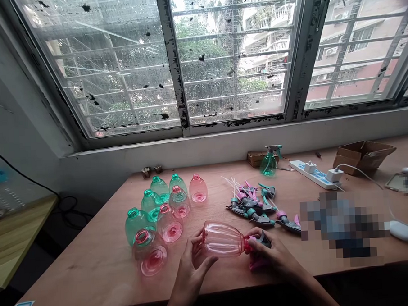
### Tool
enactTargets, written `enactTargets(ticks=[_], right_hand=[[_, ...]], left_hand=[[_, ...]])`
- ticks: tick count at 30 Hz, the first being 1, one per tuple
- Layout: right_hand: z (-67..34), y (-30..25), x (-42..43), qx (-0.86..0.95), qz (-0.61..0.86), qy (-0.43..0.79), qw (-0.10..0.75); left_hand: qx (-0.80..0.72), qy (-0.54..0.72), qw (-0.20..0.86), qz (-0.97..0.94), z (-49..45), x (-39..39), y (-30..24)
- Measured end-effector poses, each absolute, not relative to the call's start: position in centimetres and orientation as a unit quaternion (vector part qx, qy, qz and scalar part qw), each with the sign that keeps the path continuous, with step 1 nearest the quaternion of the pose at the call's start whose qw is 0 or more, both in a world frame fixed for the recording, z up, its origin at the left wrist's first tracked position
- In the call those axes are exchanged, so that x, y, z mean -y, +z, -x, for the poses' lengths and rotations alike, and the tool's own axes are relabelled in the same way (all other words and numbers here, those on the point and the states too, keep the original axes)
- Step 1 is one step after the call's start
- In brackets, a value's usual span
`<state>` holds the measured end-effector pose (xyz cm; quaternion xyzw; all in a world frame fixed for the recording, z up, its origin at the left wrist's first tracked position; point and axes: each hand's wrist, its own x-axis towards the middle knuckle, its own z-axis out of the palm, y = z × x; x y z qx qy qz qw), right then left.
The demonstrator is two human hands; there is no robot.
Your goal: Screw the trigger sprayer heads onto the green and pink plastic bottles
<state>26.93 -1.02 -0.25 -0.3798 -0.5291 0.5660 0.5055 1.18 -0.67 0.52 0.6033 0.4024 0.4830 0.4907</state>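
A clear pink spray bottle (pixel 223 238) lies sideways in the air over the table's front part, its neck pointing right. My left hand (pixel 197 264) wraps its fingers and thumb around the base end. At the neck, my right hand (pixel 271 249) is closed on a grey and pink trigger sprayer head (pixel 257 259), which meets the bottle's mouth; whether it is screwed tight I cannot tell. To the left stand several open-necked bottles, among them a pink bottle (pixel 150 254) and a green bottle (pixel 134 226). Beyond my right hand lies a pile of trigger sprayer heads (pixel 252 205) with thin tubes.
At the back stands a green spray bottle (pixel 268 163) with its head on. A white power strip (pixel 313 174) with chargers and an open cardboard box (pixel 363 157) are at the right. A blurred patch (pixel 342 223) hides part of the wooden table (pixel 94 266).
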Motion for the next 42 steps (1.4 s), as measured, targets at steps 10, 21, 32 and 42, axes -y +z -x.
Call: enactTargets(ticks=[10,21,32,42], right_hand=[[-27.0,-0.4,1.0,0.516,0.37,0.585,0.505],[-26.9,-0.6,0.9,0.501,0.364,0.604,0.502],[-26.9,-0.3,1.1,0.511,0.369,0.595,0.5],[-26.9,-0.5,1.0,0.5,0.372,0.603,0.497]], left_hand=[[-0.398,0.489,0.492,-0.6,-1.2,1.0,0.7],[-0.401,0.495,0.501,-0.585,-1.4,1.3,1.4],[-0.403,0.496,0.508,-0.578,-1.4,1.0,1.7],[-0.4,0.496,0.513,-0.574,-1.4,1.0,1.4]])
